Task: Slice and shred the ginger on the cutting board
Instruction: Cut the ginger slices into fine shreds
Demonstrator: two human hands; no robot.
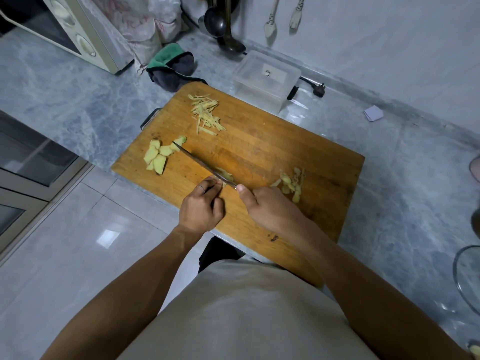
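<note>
A wooden cutting board [272, 152] lies on the marble counter. My right hand [270, 206] grips a knife [200, 163], whose blade runs edge-down toward the far left. Under the blade sits a small stack of ginger slices [225, 174], and my left hand [201, 209] holds them down with curled fingertips beside the blade. A pile of flat ginger slices [158, 157] lies at the board's left. Thin ginger shreds [206, 114] are heaped at the far side. Ginger peelings [292, 184] lie just right of my right hand.
A clear plastic box [267, 79] stands beyond the board, with a black plug and cord [318, 89] to its right. A green and grey cloth [171, 66] lies by the board's far corner, near a microwave [70, 29]. A glass bowl rim [465, 276] shows at the right edge.
</note>
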